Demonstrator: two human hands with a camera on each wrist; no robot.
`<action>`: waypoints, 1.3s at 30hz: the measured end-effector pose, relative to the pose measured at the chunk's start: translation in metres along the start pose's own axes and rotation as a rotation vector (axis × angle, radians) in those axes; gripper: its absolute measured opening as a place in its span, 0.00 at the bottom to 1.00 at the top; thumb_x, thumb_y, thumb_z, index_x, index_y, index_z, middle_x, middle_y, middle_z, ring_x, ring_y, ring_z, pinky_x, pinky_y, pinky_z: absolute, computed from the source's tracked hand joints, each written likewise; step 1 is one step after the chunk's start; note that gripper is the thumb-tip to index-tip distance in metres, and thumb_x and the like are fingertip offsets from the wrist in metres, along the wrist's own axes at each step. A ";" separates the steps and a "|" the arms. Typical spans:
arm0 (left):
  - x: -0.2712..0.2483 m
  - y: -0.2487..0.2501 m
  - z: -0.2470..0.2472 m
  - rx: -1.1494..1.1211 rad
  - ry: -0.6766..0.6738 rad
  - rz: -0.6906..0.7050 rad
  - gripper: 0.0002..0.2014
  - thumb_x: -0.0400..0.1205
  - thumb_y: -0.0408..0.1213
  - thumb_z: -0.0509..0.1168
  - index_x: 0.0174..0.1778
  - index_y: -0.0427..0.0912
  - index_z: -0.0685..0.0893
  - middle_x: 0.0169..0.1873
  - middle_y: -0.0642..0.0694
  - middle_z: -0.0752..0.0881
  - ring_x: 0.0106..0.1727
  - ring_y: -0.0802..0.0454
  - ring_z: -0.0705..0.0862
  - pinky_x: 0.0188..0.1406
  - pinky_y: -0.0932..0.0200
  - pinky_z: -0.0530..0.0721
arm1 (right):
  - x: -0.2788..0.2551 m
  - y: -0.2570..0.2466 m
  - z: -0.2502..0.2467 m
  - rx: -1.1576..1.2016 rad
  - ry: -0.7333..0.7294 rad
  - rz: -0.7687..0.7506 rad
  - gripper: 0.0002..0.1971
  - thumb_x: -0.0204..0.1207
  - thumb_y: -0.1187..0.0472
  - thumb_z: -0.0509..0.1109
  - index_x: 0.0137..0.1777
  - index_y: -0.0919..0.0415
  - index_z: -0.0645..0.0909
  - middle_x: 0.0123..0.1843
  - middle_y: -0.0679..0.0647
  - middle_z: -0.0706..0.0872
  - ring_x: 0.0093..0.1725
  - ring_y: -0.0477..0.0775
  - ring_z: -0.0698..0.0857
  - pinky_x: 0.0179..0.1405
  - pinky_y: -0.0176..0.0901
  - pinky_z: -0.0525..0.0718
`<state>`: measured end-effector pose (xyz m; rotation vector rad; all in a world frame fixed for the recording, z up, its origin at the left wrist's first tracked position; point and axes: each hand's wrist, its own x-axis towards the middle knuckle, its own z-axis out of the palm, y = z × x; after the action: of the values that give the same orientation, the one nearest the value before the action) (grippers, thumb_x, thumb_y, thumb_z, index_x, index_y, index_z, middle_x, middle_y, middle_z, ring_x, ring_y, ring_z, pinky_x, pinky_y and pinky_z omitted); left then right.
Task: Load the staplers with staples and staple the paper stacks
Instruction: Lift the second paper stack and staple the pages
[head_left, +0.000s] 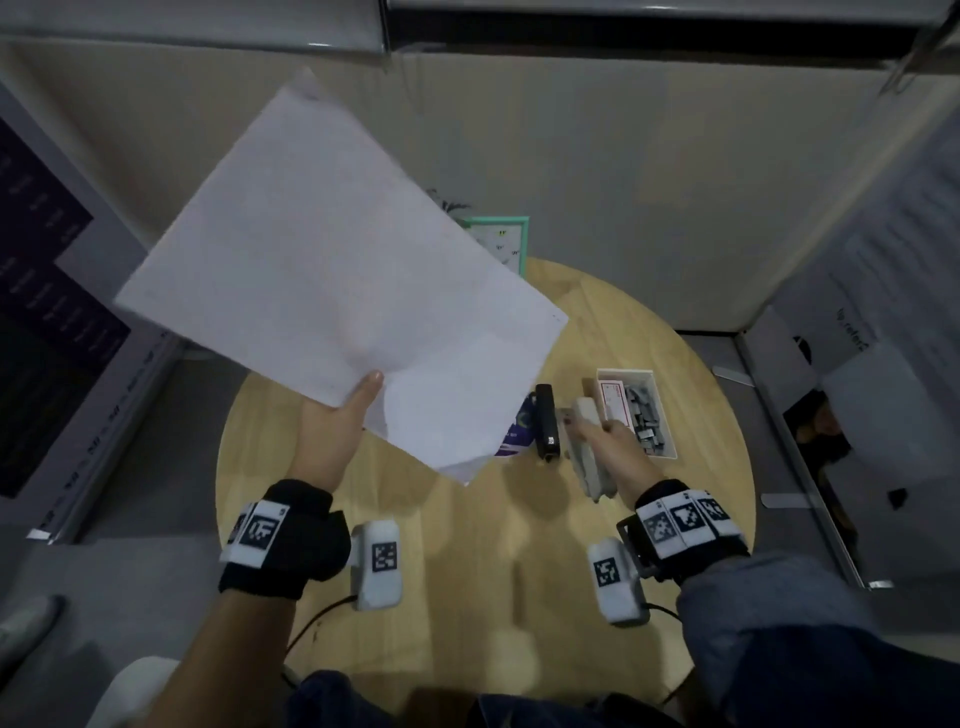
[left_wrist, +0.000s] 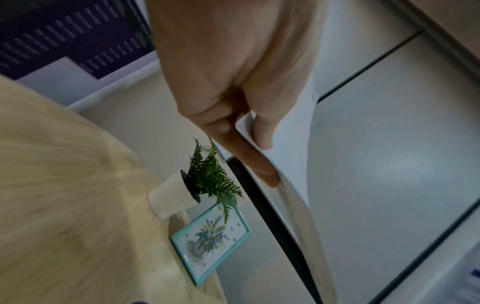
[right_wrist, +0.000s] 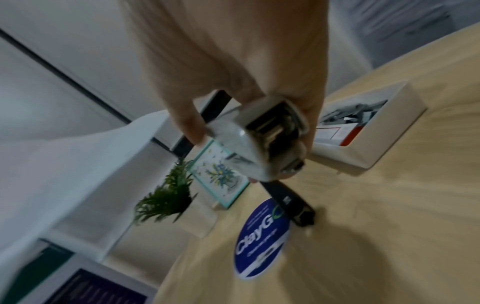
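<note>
My left hand (head_left: 340, 415) pinches a white paper stack (head_left: 332, 280) by its near edge and holds it raised above the left side of the round wooden table (head_left: 467, 545). In the left wrist view the thumb (left_wrist: 262, 131) lies on top of the paper stack (left_wrist: 291, 144) and the fingers (left_wrist: 249, 156) sit beneath. My right hand (head_left: 608, 441) grips a white stapler (head_left: 589, 452) just above the table, with fingers curled round the white stapler (right_wrist: 262, 142). A black stapler (head_left: 546, 421) lies on the table just left of it.
A white tray (head_left: 670, 415) holds staple strips (head_left: 644, 415) and a staple box at the right. A blue round sticker (right_wrist: 259, 242) lies under the black stapler (right_wrist: 288, 200). A small potted plant (left_wrist: 205, 181) and a teal picture frame (left_wrist: 210, 240) stand at the table's far edge. Partition walls surround the table.
</note>
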<state>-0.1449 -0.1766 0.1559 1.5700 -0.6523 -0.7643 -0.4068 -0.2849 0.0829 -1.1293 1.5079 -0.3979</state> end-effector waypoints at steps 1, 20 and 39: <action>-0.001 -0.002 0.000 -0.019 0.046 -0.002 0.21 0.80 0.39 0.68 0.69 0.41 0.78 0.60 0.53 0.84 0.63 0.54 0.82 0.60 0.71 0.80 | 0.013 0.005 -0.003 -0.060 0.031 0.007 0.25 0.74 0.46 0.69 0.60 0.67 0.76 0.49 0.62 0.87 0.41 0.59 0.85 0.32 0.44 0.80; 0.005 -0.012 0.009 -0.175 0.174 -0.077 0.25 0.78 0.37 0.69 0.72 0.41 0.76 0.66 0.45 0.84 0.67 0.49 0.82 0.70 0.35 0.78 | 0.066 -0.013 0.024 -0.573 0.365 -0.173 0.17 0.80 0.58 0.63 0.65 0.67 0.75 0.57 0.66 0.86 0.57 0.66 0.84 0.53 0.50 0.80; -0.040 0.036 0.054 -0.252 -0.131 0.004 0.09 0.82 0.38 0.64 0.56 0.55 0.83 0.54 0.61 0.87 0.64 0.55 0.83 0.62 0.61 0.79 | -0.100 -0.100 0.041 -0.122 0.359 -1.130 0.19 0.75 0.51 0.67 0.61 0.62 0.84 0.40 0.44 0.78 0.39 0.39 0.77 0.41 0.30 0.79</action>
<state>-0.2112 -0.1841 0.1919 1.2967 -0.6282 -0.9154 -0.3395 -0.2375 0.2050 -2.0313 1.0423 -1.3342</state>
